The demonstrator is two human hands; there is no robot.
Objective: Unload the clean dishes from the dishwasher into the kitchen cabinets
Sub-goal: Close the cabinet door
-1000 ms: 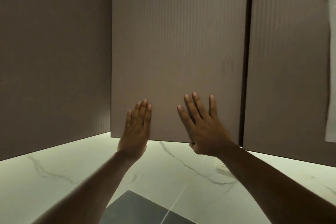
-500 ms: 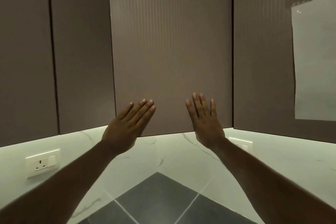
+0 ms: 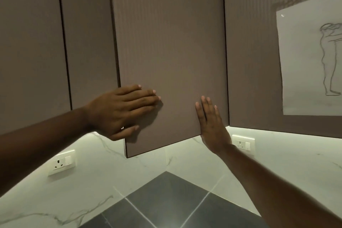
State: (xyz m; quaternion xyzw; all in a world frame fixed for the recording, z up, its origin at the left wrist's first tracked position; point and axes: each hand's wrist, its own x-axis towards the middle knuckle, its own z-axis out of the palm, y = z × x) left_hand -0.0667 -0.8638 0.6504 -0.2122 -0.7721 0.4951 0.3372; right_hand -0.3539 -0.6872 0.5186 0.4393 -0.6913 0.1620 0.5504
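At the corner cabinet door [image 3: 170, 57], the left hand [image 3: 118, 111] lies flat across its left edge; the right hand [image 3: 211, 122] presses flat near the right edge.

Taupe-brown cupboard door [image 3: 170, 57] with fine vertical ribbing, matching brown doors alongside, white marble-look wall [image 3: 185, 161] with grey veins, dark grey tiled tabletop [image 3: 166, 200] with pale grout lines, cream sockets [image 3: 62, 162], white paper [image 3: 311, 61] with pencil figure outline.
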